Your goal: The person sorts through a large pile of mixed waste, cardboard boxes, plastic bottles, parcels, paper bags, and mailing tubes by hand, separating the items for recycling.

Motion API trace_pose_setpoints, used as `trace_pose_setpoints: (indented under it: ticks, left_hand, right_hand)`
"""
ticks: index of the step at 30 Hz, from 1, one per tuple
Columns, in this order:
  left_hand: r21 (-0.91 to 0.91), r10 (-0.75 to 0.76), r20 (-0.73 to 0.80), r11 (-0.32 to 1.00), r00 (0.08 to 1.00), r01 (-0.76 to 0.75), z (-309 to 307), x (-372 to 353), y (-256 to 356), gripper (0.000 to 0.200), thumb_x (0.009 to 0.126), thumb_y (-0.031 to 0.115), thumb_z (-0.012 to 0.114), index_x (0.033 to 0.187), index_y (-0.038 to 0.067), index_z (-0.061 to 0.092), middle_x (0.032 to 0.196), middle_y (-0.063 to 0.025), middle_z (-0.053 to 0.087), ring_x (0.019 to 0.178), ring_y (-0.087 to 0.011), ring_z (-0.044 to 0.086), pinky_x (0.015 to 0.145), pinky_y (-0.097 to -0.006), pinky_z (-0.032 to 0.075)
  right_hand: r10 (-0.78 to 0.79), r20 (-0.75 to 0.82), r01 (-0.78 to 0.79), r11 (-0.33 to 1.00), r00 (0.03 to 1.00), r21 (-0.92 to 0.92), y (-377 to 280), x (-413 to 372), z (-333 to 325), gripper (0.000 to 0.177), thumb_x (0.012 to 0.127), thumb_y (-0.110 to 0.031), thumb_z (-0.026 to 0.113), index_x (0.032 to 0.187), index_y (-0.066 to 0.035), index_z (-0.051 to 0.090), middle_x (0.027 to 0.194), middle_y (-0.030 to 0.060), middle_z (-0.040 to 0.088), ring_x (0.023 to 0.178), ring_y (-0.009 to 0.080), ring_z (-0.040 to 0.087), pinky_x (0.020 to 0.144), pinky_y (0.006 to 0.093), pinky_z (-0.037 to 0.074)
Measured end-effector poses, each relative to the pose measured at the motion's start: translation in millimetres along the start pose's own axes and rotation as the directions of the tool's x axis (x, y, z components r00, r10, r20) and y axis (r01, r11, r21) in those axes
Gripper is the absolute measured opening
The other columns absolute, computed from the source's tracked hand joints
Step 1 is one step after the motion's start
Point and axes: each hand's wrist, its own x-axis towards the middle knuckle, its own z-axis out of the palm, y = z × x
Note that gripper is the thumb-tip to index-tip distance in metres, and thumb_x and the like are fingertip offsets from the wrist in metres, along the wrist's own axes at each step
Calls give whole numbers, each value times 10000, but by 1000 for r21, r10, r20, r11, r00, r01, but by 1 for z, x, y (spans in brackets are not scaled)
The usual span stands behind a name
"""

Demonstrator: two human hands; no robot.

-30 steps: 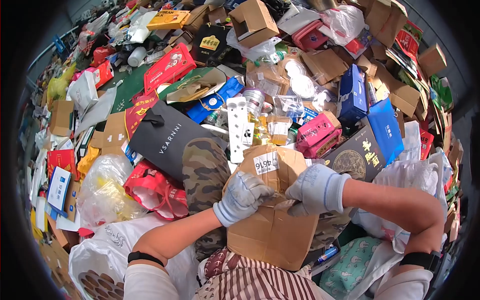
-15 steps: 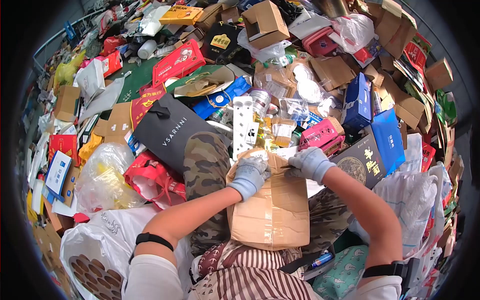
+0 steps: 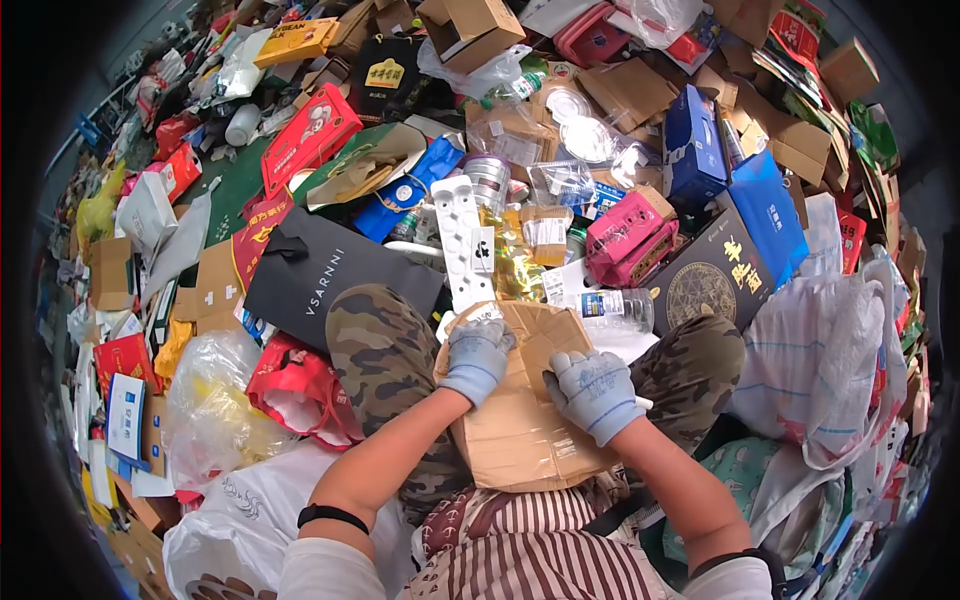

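A brown, partly flattened cardboard box (image 3: 520,430) with clear tape on it lies across my lap. My left hand (image 3: 478,358), in a grey work glove, is closed on its upper left part. On the right side of the cardboard is my right hand (image 3: 593,393), gloved too, its fingers curled against the surface and partly hidden. A small white stick-like end shows beside the right wrist. Just beyond the box lie a white power-strip-like piece (image 3: 458,240), crumpled gold film (image 3: 515,262) and a clear plastic bottle (image 3: 615,308).
Mixed waste surrounds my legs. A black VSARNNI bag (image 3: 340,275) and a red bag (image 3: 300,385) lie left, a black printed box (image 3: 715,270) and blue box (image 3: 695,145) right. White sacks (image 3: 815,350) stand at my right, a white plastic bag (image 3: 235,510) at my left.
My right hand has moved down from the box's upper edge to its right side. The cardboard is tilted slightly differently, the clear bottle now shows, and the view has shifted.
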Motion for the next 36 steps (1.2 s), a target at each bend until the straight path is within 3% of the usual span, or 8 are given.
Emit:
trace_pose_setpoints:
  ticks: [2,6,11,14,20,26,29,36]
  left_hand:
    - [-35,-52,88,998,995,55,-6,0,2,147,819,245,561,825,120,639,844,-104,646,862,-269,594,798,-403,409]
    - [-12,-39,89,999,995,41,-4,1,-1,166,823,258,553,839,116,637,861,-99,647,875,-268,592,803,-400,404]
    - [10,-64,95,998,993,63,-3,-1,-2,164,828,256,543,852,124,637,890,-94,645,892,-269,588,809,-399,397]
    - [25,-59,85,998,995,58,3,0,-6,159,832,250,534,849,130,636,901,-94,642,908,-268,583,822,-400,388]
    - [42,-50,73,998,996,47,4,-1,-4,154,831,246,534,843,131,635,899,-94,643,908,-272,583,826,-403,387]
    - [89,-42,57,995,997,37,9,-1,-6,134,808,225,548,834,132,640,859,-107,650,863,-286,601,800,-396,425]
    - [83,-21,32,996,999,19,13,0,-9,136,801,216,549,838,121,639,857,-114,649,859,-287,604,803,-402,431]
    - [44,-24,52,999,998,22,17,-3,-10,147,789,207,543,817,93,631,831,-137,646,817,-296,618,775,-419,445]
  right_hand:
    - [-113,-24,113,993,993,-19,8,0,9,167,821,-282,544,803,-118,521,670,77,599,616,258,598,576,400,461]
    - [144,263,-186,972,954,143,4,25,1,231,867,-310,483,845,-86,535,798,126,641,716,314,622,629,443,469]
    - [119,497,-232,957,860,172,-19,54,6,328,883,-312,415,1013,-67,589,978,192,633,928,337,604,830,415,451]
    - [167,480,-257,958,861,127,-21,63,21,336,875,-300,423,1014,-51,600,994,185,634,942,332,604,831,412,453]
    - [101,600,-228,964,794,139,-17,82,15,348,819,-275,472,991,-27,645,1019,199,628,961,330,603,844,396,457]
    - [75,611,-206,968,788,145,-18,95,29,355,795,-274,489,970,-17,661,1027,200,628,965,325,605,843,379,462]
    - [82,699,-274,947,711,168,-16,105,29,352,795,-230,493,1025,-13,647,1064,205,618,1003,323,599,844,390,467]
    - [53,577,-215,952,815,216,-23,92,45,347,790,-241,499,1003,-19,659,1040,192,630,974,315,612,829,397,476]
